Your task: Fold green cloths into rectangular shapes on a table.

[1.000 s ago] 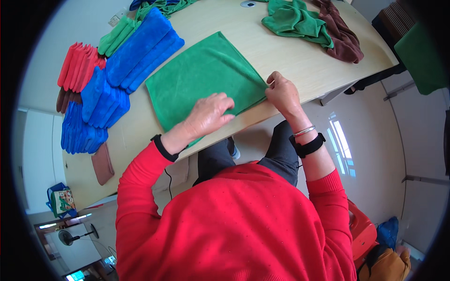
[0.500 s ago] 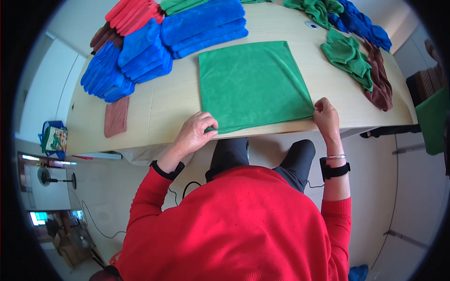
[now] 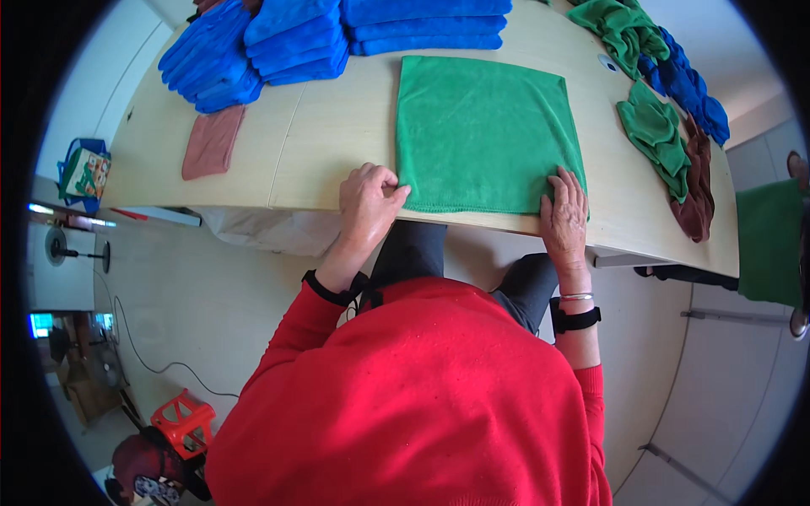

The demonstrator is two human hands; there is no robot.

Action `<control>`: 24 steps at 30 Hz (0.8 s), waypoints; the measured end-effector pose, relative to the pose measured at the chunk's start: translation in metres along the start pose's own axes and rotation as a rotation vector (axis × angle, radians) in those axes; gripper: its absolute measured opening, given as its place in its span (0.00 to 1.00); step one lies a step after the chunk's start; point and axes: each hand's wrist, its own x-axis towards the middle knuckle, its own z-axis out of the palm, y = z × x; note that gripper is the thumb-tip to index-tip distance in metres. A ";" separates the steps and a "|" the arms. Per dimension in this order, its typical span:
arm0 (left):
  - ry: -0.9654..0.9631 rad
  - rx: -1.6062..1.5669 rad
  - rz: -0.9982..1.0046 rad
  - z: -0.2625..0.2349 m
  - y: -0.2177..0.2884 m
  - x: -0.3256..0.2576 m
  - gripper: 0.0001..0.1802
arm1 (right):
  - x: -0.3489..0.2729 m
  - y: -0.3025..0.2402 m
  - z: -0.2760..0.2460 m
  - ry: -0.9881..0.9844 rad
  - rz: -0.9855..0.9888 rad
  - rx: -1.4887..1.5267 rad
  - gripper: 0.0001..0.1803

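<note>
A green towel [image 3: 485,135] lies flat and square in front of me at the table's near edge, its stitched hem toward me. At its near left corner, my left hand [image 3: 369,201] has curled fingers, with thumb and forefinger closed at the towel's edge. My right hand [image 3: 564,215] rests flat over the near right corner, fingers stretched out on the fabric.
Stacks of folded blue towels [image 3: 295,38] stand at the back left, near a folded pinkish-brown cloth [image 3: 213,143]. Crumpled green [image 3: 658,139] and brown cloths [image 3: 694,190] lie right. At the far right, another person's hands hold a green cloth [image 3: 769,240].
My view has shifted. My right hand has gone from pinching the near right corner to lying flat on the towel. The towel's near edge now lies straighter along the table edge.
</note>
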 end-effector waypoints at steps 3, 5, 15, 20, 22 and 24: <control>0.019 -0.067 0.008 0.005 0.000 -0.002 0.09 | -0.002 -0.002 0.001 -0.013 0.009 0.012 0.19; 0.060 -0.134 0.015 0.008 0.003 -0.004 0.09 | -0.003 -0.003 0.002 -0.011 0.026 0.014 0.19; 0.042 -0.091 -0.022 0.007 0.012 -0.002 0.15 | -0.003 -0.004 -0.001 -0.001 0.019 -0.037 0.18; 0.036 0.079 -0.018 -0.003 0.018 -0.005 0.16 | -0.005 -0.001 -0.001 0.026 0.003 -0.055 0.19; 0.038 0.248 0.101 -0.005 0.017 -0.004 0.14 | -0.001 0.002 -0.003 -0.013 0.013 -0.026 0.19; 0.074 0.210 0.160 -0.014 0.030 0.002 0.13 | 0.005 0.003 -0.013 -0.077 0.016 0.035 0.19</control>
